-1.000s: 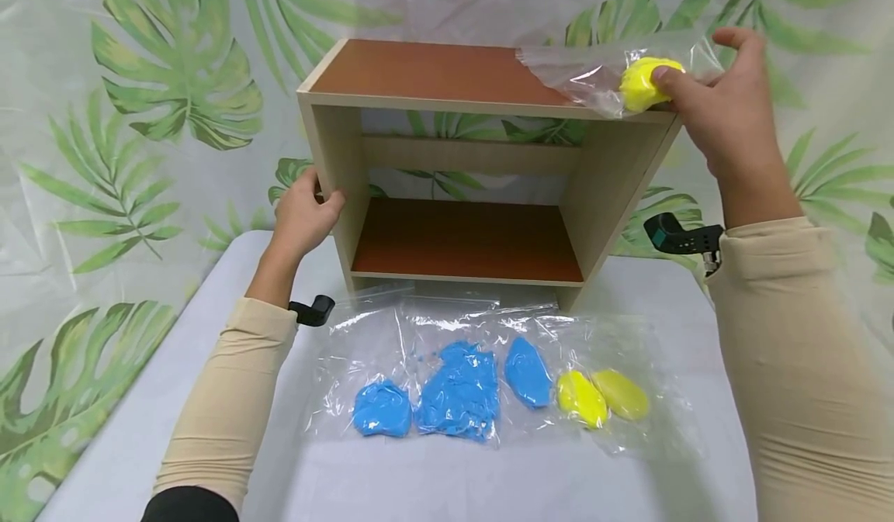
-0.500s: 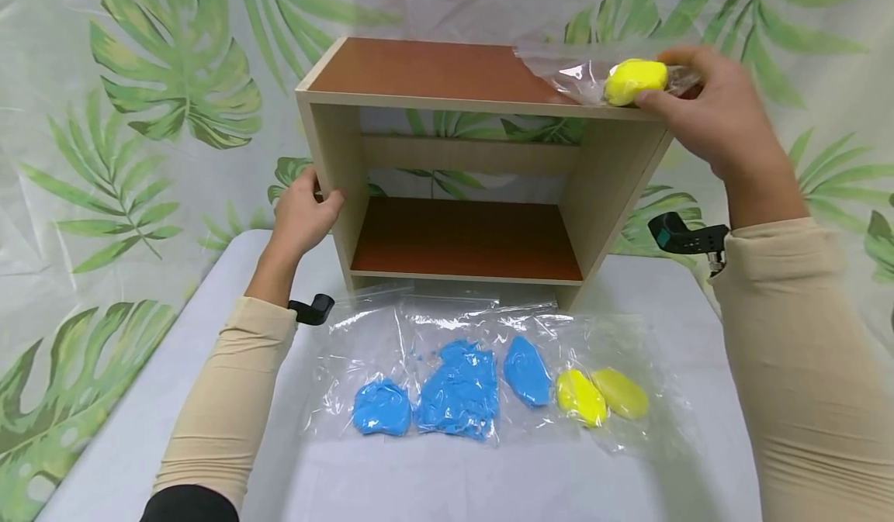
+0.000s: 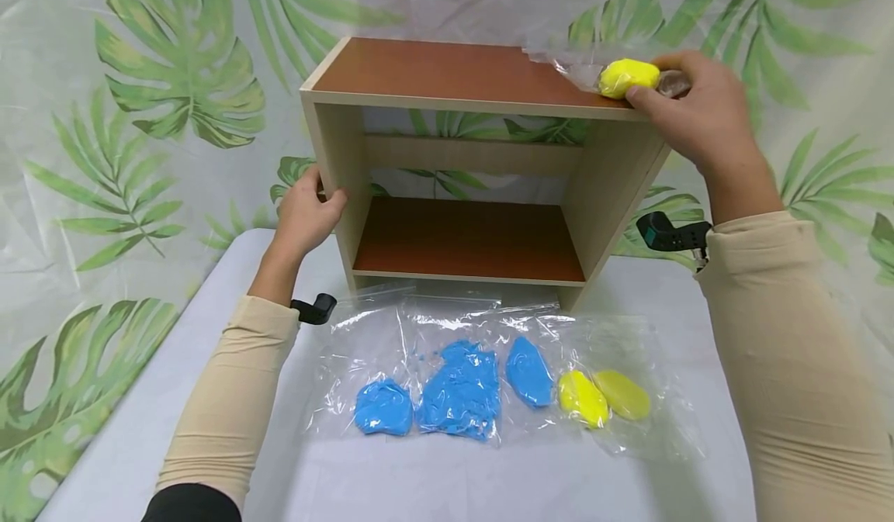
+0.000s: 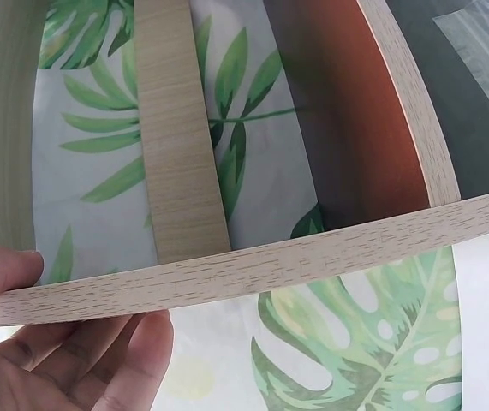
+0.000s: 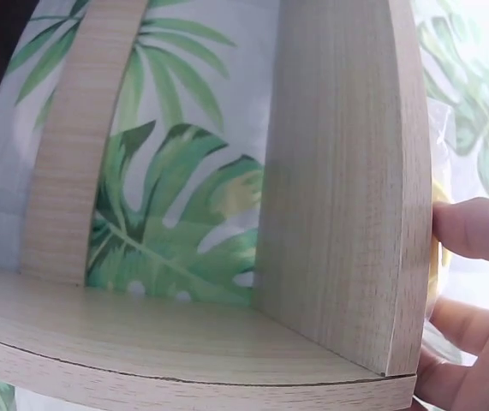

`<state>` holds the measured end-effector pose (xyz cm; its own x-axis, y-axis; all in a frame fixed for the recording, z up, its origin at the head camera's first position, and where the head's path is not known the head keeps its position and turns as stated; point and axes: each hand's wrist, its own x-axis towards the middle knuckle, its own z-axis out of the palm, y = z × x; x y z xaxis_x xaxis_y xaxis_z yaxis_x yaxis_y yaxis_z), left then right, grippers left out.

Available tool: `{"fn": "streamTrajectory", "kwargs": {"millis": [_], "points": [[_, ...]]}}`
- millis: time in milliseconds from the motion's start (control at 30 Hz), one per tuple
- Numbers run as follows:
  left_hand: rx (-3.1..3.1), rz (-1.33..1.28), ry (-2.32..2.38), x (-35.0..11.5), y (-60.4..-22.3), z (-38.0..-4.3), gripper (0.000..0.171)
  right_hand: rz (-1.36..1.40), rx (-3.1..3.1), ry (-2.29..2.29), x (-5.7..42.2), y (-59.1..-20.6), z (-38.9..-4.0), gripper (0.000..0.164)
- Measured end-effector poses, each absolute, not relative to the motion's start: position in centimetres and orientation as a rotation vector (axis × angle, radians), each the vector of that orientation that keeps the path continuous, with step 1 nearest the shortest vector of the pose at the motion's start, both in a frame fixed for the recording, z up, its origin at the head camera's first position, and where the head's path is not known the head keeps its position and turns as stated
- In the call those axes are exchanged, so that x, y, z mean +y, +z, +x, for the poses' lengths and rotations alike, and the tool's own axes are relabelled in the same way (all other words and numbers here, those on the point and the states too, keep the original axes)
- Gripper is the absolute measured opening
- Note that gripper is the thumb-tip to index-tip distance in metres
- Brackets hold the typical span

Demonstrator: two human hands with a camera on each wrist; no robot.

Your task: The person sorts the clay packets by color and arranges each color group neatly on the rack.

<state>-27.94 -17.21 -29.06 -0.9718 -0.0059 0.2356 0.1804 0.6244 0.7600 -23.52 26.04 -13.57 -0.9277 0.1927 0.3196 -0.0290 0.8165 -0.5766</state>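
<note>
The right hand [image 3: 705,119] is farther left over the shelf unit [image 3: 433,72] than a second ago, its index finger lower and closer to the thumb. The yellow lump [image 3: 628,78] has shifted left too: earlier under the thumb, it now sits just left of the fingertips. The bag [image 3: 580,70], which drooped over the front edge left of the thumb, now lies back.
</note>
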Motion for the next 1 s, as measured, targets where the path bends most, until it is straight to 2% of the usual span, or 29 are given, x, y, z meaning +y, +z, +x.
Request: {"fn": "streamTrajectory", "kwargs": {"millis": [800, 1000], "points": [[-2.647, -0.145, -1.254, -17.09, -28.80, -27.54, 0.054, -0.113, -2.659, 0.838, 25.82, -13.73, -23.57, 0.064], [-2.648, -0.142, -1.262, -17.11, -28.73, -27.55, 0.054, -0.103, -2.640, 0.929, 26.05, -13.82, -23.35, 0.074]]}}
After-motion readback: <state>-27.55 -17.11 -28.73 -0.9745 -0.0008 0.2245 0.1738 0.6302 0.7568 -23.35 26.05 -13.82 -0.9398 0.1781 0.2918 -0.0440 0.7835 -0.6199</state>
